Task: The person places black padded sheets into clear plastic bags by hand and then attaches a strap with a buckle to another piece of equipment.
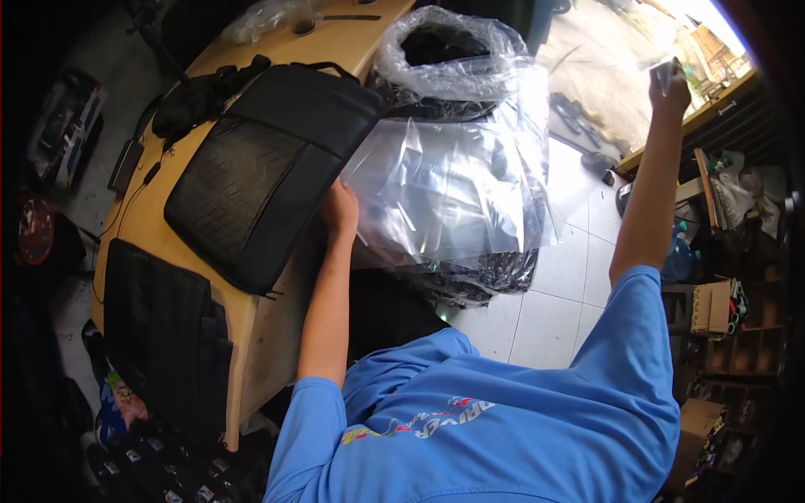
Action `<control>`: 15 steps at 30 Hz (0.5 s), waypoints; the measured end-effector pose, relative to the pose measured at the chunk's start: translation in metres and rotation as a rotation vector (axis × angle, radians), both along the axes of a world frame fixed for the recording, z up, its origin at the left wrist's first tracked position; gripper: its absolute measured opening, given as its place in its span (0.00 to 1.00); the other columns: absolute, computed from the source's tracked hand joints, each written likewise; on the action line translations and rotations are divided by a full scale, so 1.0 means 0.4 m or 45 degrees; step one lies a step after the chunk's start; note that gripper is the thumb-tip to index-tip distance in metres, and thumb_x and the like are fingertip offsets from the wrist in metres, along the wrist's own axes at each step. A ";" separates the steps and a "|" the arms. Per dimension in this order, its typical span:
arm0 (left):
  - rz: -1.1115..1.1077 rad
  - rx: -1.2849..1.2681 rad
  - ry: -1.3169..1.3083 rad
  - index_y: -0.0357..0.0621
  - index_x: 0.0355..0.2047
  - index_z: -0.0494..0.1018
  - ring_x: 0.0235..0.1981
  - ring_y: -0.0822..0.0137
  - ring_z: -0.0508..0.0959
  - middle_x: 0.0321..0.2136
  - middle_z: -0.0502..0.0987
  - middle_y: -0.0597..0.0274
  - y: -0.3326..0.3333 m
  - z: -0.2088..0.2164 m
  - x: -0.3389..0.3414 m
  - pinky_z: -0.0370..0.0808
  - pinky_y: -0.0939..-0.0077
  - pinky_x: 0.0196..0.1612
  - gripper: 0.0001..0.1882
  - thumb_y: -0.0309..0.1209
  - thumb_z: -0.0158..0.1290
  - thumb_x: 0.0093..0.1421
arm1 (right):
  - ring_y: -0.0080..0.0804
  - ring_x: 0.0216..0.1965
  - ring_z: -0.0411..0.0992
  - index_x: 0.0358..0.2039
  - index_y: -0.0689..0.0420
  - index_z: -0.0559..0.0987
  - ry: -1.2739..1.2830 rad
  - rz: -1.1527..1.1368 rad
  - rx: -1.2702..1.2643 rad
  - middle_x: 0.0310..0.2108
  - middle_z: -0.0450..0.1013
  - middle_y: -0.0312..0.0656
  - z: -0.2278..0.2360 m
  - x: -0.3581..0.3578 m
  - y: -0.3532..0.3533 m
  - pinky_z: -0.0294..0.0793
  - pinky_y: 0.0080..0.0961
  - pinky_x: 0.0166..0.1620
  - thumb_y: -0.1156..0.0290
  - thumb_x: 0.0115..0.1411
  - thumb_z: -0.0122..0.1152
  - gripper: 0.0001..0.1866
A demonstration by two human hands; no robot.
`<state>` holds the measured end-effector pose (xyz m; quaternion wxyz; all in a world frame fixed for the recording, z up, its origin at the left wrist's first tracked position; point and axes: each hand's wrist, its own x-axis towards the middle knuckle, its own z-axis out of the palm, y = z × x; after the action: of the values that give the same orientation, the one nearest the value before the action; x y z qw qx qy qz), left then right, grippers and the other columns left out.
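Note:
A flat black backpack [243, 172] with a textured front panel lies tilted over the wooden table, its right side past the table's edge. My left hand [340, 205] grips that right side; its fingers are partly hidden behind the backpack. Just right of this hand, a clear plastic sheet [436, 189] spreads over a dark, plastic-wrapped bundle. My right hand [671, 88] is stretched far out to the upper right, closed around something pale and shiny that is too small to make out.
A second black bag [163, 327] hangs over the near end of the wooden table [264, 360]. Behind the sheet stands a wide roll of clear plastic [449, 80]. Cluttered shelves [738, 360] line the right side, near a blue bottle [681, 256]. White tiles [545, 293] cover the floor.

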<state>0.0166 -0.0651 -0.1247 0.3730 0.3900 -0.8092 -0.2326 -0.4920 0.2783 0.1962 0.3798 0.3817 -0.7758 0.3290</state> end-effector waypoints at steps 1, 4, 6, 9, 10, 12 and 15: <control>0.000 -0.005 0.010 0.38 0.42 0.71 0.40 0.48 0.75 0.37 0.76 0.45 -0.015 -0.009 0.012 0.71 0.60 0.42 0.15 0.24 0.51 0.53 | 0.33 0.33 0.74 0.43 0.60 0.73 -0.154 0.130 -0.233 0.33 0.75 0.43 0.023 -0.003 0.020 0.75 0.28 0.39 0.64 0.57 0.57 0.17; 0.085 0.107 -0.074 0.38 0.42 0.71 0.42 0.48 0.75 0.39 0.75 0.45 -0.018 -0.008 0.027 0.70 0.61 0.44 0.14 0.26 0.51 0.54 | 0.31 0.27 0.71 0.36 0.60 0.73 -0.582 0.497 -0.917 0.26 0.73 0.39 0.105 0.012 0.130 0.72 0.25 0.36 0.63 0.58 0.53 0.13; 0.055 0.180 -0.236 0.39 0.43 0.71 0.43 0.48 0.74 0.38 0.75 0.45 0.001 0.035 0.010 0.70 0.62 0.45 0.15 0.29 0.51 0.55 | 0.29 0.24 0.67 0.34 0.60 0.72 -0.843 1.175 -0.885 0.23 0.67 0.36 0.154 0.036 0.227 0.69 0.24 0.33 0.65 0.60 0.49 0.11; 0.122 0.191 -0.357 0.39 0.44 0.70 0.44 0.46 0.74 0.41 0.74 0.45 0.009 0.085 0.054 0.70 0.58 0.45 0.17 0.33 0.52 0.56 | 0.25 0.20 0.55 0.27 0.57 0.69 -1.126 1.469 -1.308 0.18 0.55 0.33 0.150 0.204 0.182 0.61 0.22 0.27 0.71 0.63 0.38 0.11; 0.106 0.186 -0.342 0.39 0.44 0.70 0.44 0.46 0.74 0.41 0.74 0.45 0.024 0.107 0.052 0.70 0.58 0.45 0.17 0.33 0.52 0.56 | 0.24 0.21 0.56 0.28 0.58 0.69 -1.176 1.613 -1.286 0.19 0.56 0.33 0.147 0.248 0.194 0.61 0.21 0.28 0.70 0.63 0.39 0.10; 0.142 0.059 -0.472 0.41 0.46 0.69 0.50 0.46 0.70 0.49 0.69 0.45 0.064 0.145 0.039 0.67 0.53 0.49 0.20 0.38 0.52 0.56 | 0.23 0.22 0.57 0.30 0.59 0.69 -1.210 1.759 -1.254 0.20 0.57 0.33 0.123 0.316 0.215 0.61 0.20 0.28 0.70 0.63 0.41 0.09; 0.047 -0.207 -0.690 0.43 0.50 0.67 0.57 0.46 0.61 0.57 0.60 0.45 0.119 0.150 0.014 0.60 0.50 0.54 0.24 0.42 0.51 0.56 | 0.22 0.22 0.58 0.35 0.60 0.69 -1.174 1.760 -1.164 0.21 0.57 0.33 0.048 0.386 0.226 0.61 0.19 0.29 0.72 0.63 0.43 0.07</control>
<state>0.0220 -0.0175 -0.0647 0.1774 0.4213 -0.8881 -0.0474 -0.3375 0.3685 0.2154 -0.1304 0.4033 -0.2474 0.8713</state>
